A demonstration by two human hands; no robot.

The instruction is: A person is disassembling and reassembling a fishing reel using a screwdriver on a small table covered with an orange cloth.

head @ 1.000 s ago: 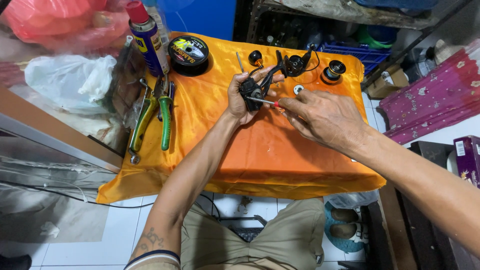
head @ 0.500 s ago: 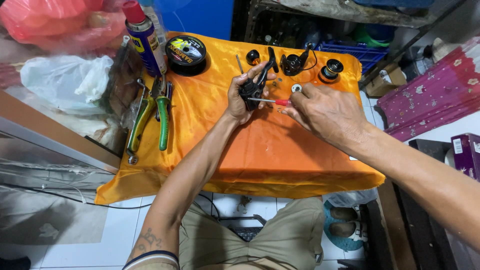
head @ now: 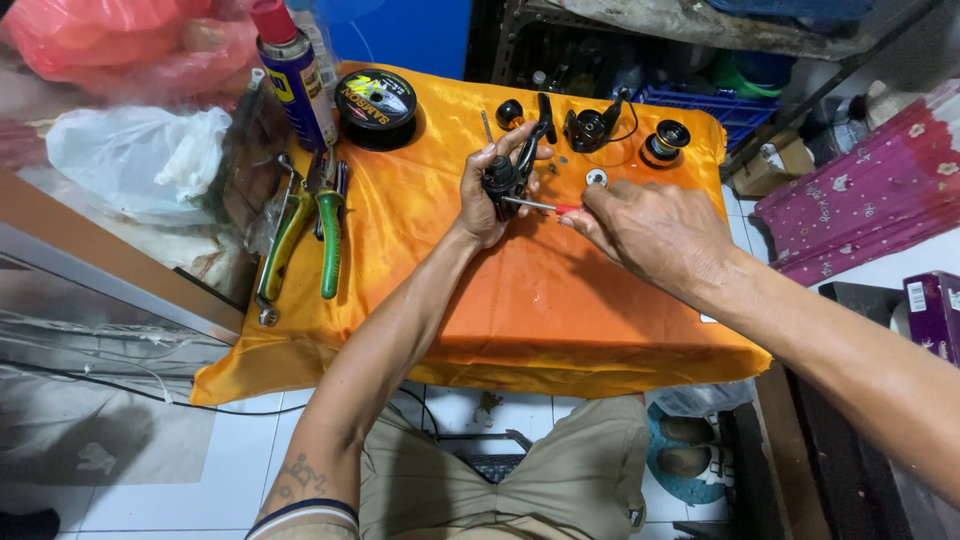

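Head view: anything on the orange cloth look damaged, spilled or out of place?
Nothing spilled or visibly broken. The black reel body in the left hand is in pieces: its spool, rotor part, knob and a washer lie loose on the orange cloth. The right hand holds a red-handled screwdriver against it.

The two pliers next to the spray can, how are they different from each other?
The yellow-green pliers have yellowish-green handles; the green pliers have brighter green ones. The yellow-green pliers lie slanted, handles spreading apart toward the cloth's near edge, while the green pliers lie nearly straight with handles close together. The yellow-green pliers reach closer to the cloth's edge. Both lie untouched on the orange cloth, left of the left hand.
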